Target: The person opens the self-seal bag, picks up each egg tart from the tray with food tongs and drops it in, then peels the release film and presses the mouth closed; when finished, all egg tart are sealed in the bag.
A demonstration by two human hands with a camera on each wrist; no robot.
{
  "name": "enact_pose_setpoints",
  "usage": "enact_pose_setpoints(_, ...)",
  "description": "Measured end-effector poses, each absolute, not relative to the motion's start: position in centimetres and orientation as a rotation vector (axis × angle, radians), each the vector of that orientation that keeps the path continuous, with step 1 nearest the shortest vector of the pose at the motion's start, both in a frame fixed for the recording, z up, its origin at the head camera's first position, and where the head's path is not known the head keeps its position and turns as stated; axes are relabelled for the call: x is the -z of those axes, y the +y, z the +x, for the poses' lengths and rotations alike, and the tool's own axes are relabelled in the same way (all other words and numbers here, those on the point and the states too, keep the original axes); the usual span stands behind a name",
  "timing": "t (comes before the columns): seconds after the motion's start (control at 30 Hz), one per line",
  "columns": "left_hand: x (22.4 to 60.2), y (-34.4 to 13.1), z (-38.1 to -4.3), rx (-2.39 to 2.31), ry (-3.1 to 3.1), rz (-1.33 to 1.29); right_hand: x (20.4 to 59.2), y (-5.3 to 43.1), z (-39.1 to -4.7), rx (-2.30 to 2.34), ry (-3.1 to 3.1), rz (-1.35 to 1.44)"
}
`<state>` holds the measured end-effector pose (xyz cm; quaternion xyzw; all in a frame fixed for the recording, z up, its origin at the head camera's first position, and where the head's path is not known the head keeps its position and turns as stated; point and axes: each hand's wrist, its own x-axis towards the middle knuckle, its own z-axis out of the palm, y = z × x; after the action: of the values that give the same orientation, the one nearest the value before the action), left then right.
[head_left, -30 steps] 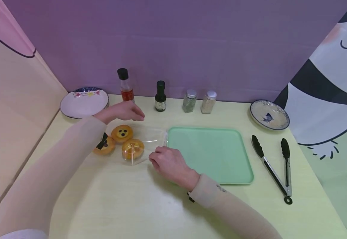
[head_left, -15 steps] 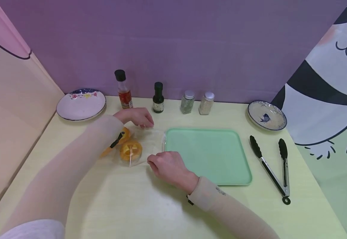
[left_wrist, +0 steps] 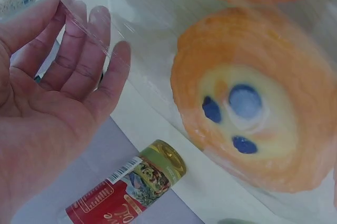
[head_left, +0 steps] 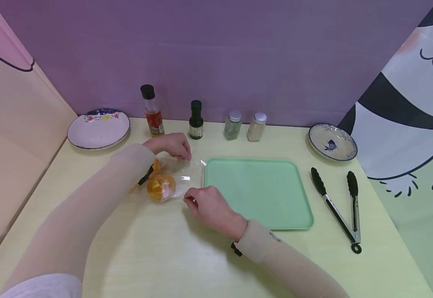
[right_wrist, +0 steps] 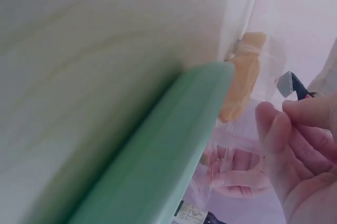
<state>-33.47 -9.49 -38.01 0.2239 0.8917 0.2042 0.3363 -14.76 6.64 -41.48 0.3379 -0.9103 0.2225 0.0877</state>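
A clear plastic bag (head_left: pixel 192 174) is stretched between both hands, left of the green tray. My left hand (head_left: pixel 171 145) pinches its far edge between thumb and fingertips, the other fingers loosely bent in the left wrist view. At the near edge, my right hand (head_left: pixel 214 207) pinches the plastic with thumb and forefinger. A round golden bun (head_left: pixel 156 186) lies at the bag's left end, partly covered by film; whether it is inside, I cannot tell. In the left wrist view, a bun with a dark-dotted face (left_wrist: pixel 195 71) shows behind plastic. My left forearm hides other buns in the head view.
The green tray (head_left: pixel 259 194) lies close beside my right hand. Behind stand a red-labelled oil bottle (head_left: pixel 153 118), a dark bottle (head_left: pixel 196 122) and two spice jars (head_left: pixel 233 126). Plates (head_left: pixel 98 132) sit back left, a small dish (head_left: pixel 332 142) back right, tongs (head_left: pixel 337 215) at right.
My left hand has come right and nearer, onto the bag's far edge, and its forearm now covers more of the buns. The plastic has shifted; my right hand has hardly moved.
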Motion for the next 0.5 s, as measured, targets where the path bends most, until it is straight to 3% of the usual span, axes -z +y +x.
enact_pose_setpoints(0.5, 36.6, -12.2, -33.1, -0.763, 2.414, 0.512, 41.1, 7.1, -16.1, -1.07, -2.694, 0.542)
